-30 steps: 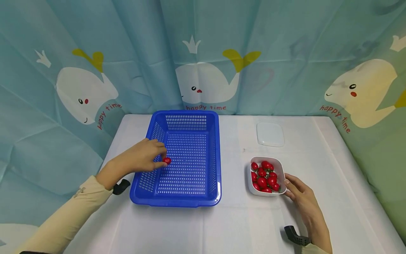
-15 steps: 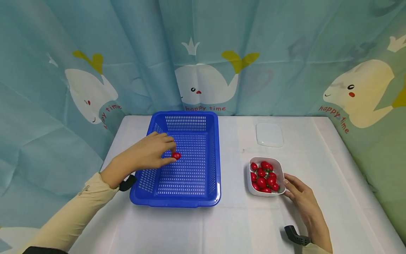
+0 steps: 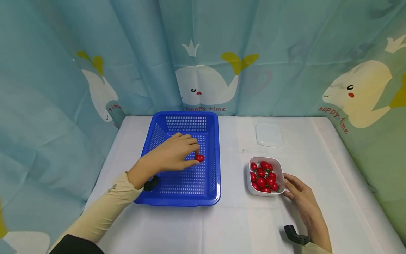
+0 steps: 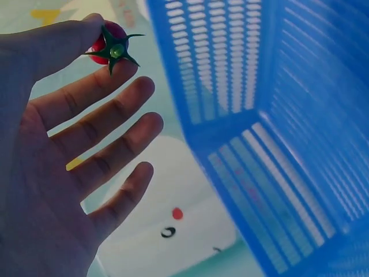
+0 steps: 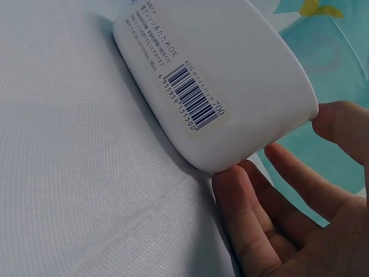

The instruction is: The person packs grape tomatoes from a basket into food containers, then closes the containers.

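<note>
My left hand [image 3: 176,152] pinches a red cherry tomato [image 3: 200,158] between thumb and forefinger, above the blue plastic basket [image 3: 219,165]. In the left wrist view the green star-shaped stem of the tomato [image 4: 114,48] faces the camera, and the other fingers spread loosely. To the right, a white plastic container [image 3: 264,194] stands on the table with several cherry tomatoes [image 3: 261,182] inside. My right hand [image 3: 304,203] holds its right corner. In the right wrist view the thumb [image 5: 340,124] is at the rim and the fingertips press the labelled side of the container [image 5: 230,86].
A clear lid [image 3: 269,135] lies flat behind the container. White cloth covers the table [image 3: 234,225]. A blue-green curtain with whales [image 3: 209,84] hangs close behind and on both sides of the table.
My left hand has moved right across the basket with the pinched cherry tomato, from its left side toward its right side. My right hand and the container stay in place.
</note>
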